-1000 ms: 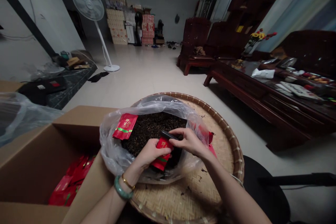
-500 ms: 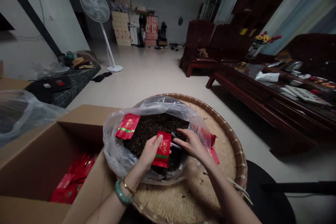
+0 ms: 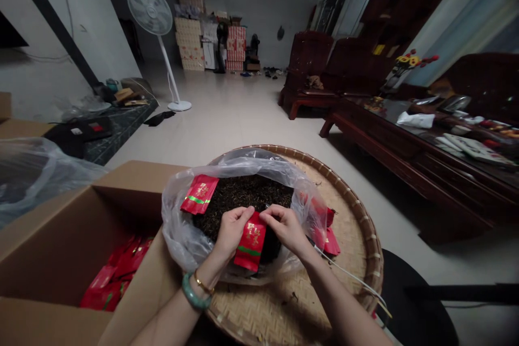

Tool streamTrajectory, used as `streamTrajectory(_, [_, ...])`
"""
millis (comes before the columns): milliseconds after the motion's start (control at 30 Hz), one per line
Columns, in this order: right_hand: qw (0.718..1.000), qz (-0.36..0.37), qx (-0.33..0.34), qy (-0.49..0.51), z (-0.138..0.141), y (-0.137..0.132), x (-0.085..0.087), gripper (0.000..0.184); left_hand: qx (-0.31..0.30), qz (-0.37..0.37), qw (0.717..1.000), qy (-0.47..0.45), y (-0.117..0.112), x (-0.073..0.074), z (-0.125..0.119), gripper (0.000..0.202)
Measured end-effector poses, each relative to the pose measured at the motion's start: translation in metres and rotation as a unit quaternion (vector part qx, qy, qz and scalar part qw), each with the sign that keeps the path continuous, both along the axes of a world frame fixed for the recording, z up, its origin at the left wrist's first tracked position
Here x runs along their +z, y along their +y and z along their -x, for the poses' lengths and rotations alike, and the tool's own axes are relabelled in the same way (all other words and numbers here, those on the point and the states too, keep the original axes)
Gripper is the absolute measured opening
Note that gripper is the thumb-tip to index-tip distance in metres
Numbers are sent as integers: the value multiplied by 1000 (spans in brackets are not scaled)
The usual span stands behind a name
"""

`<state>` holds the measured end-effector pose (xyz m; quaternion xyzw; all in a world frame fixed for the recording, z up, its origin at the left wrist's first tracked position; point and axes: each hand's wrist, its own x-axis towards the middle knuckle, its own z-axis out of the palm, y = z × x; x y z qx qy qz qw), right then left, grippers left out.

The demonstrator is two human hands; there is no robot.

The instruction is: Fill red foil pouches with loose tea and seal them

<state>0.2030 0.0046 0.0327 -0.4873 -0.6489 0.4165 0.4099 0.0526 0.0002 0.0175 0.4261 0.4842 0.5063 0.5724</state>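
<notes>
Grips both closed on one thing: left hand [image 3: 232,227] and right hand [image 3: 285,227] pinch the top edge of a small red foil pouch with gold print and a green band [image 3: 249,242], one at each upper corner. Pouch hangs upright over the near side of the dark loose tea leaves [image 3: 247,193] that fill a clear plastic bag [image 3: 177,232]. Bag sits on a round woven bamboo tray [image 3: 359,216], towards its left edge, against the open brown cardboard box [image 3: 52,243]. Second red pouch [image 3: 199,194] lies on the bag's far-left rim. Spare red pouches [image 3: 329,240] lie by the bag towards the tray's right edge. Heap of red pouches [image 3: 113,281] in the box. Green bangle [image 3: 192,292] on left wrist.

My reading: the step in hand is work at the pouch's mouth. I can't tell whether the mouth is open or pressed flat, nor how full the pouch is. Next move calls for keeping the pouch upright over the bag, fingertips even along the top edge, so no leaves spill.
</notes>
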Motion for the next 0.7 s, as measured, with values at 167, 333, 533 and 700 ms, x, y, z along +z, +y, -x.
streamTrajectory(167, [989,127,34,74,2,-4,-3,34,-17,7,1000,-3,1,-2,2,46])
streamTrajectory(333, [984,130,-55,108,-12,2,-2,40,37,-48,998,31,2,-5,15,49])
streamTrajectory(533, [962,98,-9,255,20,12,53,36,155,-204,871,420,13,-6,42,27])
streamTrajectory(700, [941,133,142,275,47,12,75,44,185,-188,771,580,37,3,81,33])
